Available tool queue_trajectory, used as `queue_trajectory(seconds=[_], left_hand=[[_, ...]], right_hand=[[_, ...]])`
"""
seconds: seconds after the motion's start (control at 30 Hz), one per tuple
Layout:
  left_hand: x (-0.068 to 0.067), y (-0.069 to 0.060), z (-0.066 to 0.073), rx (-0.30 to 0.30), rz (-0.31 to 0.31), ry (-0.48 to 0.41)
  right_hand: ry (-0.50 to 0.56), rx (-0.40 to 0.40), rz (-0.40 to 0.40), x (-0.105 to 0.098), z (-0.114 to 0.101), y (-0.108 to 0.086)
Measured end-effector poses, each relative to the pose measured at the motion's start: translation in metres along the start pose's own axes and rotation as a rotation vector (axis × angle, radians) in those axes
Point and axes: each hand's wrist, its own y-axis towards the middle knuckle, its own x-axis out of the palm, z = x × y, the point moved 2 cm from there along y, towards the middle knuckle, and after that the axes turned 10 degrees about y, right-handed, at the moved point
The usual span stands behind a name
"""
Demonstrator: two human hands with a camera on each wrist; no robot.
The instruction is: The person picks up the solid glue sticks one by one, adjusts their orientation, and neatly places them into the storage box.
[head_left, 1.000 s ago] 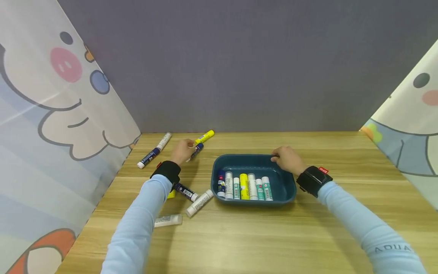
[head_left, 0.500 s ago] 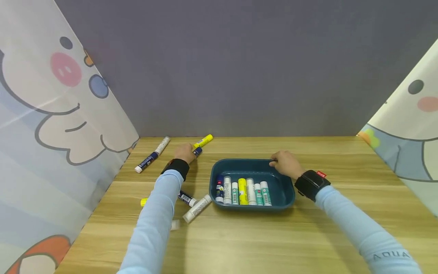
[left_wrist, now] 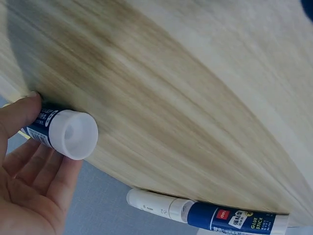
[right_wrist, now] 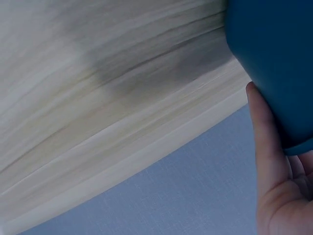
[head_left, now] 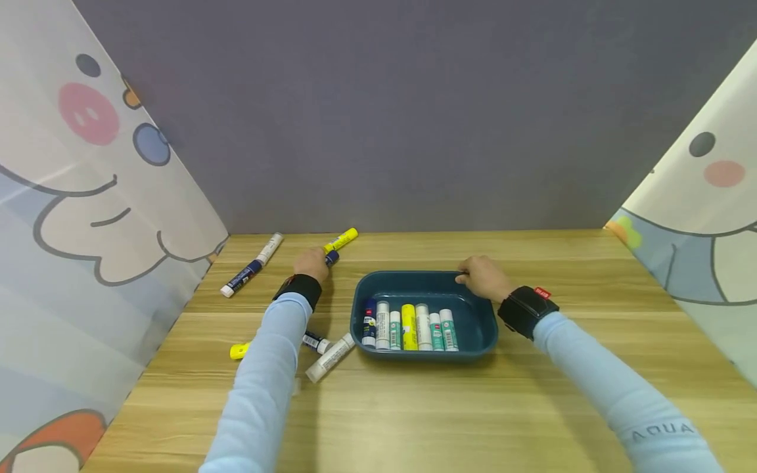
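My left hand (head_left: pixel 311 264) is at the back left of the table. In the left wrist view its thumb and fingers pinch a navy glue stick (left_wrist: pixel 43 128), whose white end faces the camera. A yellow glue stick (head_left: pixel 343 240) lies just beyond it. With my right hand (head_left: pixel 486 278) I grip the back right rim of a dark teal bin (head_left: pixel 478 328). The right wrist view has the thumb (right_wrist: pixel 264 142) along the bin's outer wall, the other fingers partly hidden. A row of glue sticks, navy, white, green and yellow, stands or leans inside the bin, toward its left.
A white stick (head_left: pixel 271 248) and a navy one (head_left: pixel 241 278) lie end to end at the left. Near the bin's front left corner are another white stick (head_left: pixel 330 358) and a navy one (head_left: pixel 316 342). A yellow stick (head_left: pixel 239 351) is partly behind my left sleeve. A grey panel (head_left: pixel 414 118) borders the back.
My left hand has come over the navy glue stick and taken hold of it, covering most of it. The right hand stays on the bin's rim. The head view has shifted slightly.
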Motion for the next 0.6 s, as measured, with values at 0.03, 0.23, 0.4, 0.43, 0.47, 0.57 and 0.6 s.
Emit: queue_trajectory(seconds=[0.03, 0.23, 0.4, 0.43, 0.47, 0.57, 0.6], left_hand=[[-0.001, 0.000, 0.000, 0.003, -0.004, -0.003], [-0.004, -0.002, -0.002, 0.027, -0.034, -0.024], [-0.008, -0.002, -0.004, 0.045, -0.054, -0.021], [-0.009, -0.002, -0.004, 0.049, -0.061, -0.021], [-0.010, -0.002, -0.005, 0.054, -0.069, -0.021], [-0.012, -0.004, -0.003, 0.067, -0.090, -0.014], [-0.014, -0.005, -0.002, 0.070, -0.097, -0.010]], right_hand=[[0.002, 0.004, -0.006, -0.001, -0.001, 0.000], [0.011, 0.010, -0.010, -0.001, -0.001, 0.000], [0.017, 0.014, 0.002, -0.001, 0.001, 0.000], [0.017, 0.014, 0.001, -0.001, 0.001, 0.000], [0.017, 0.014, 0.001, 0.000, 0.001, 0.000], [0.018, 0.017, -0.008, 0.000, 0.002, 0.000], [0.016, 0.016, -0.008, 0.000, 0.002, 0.000]])
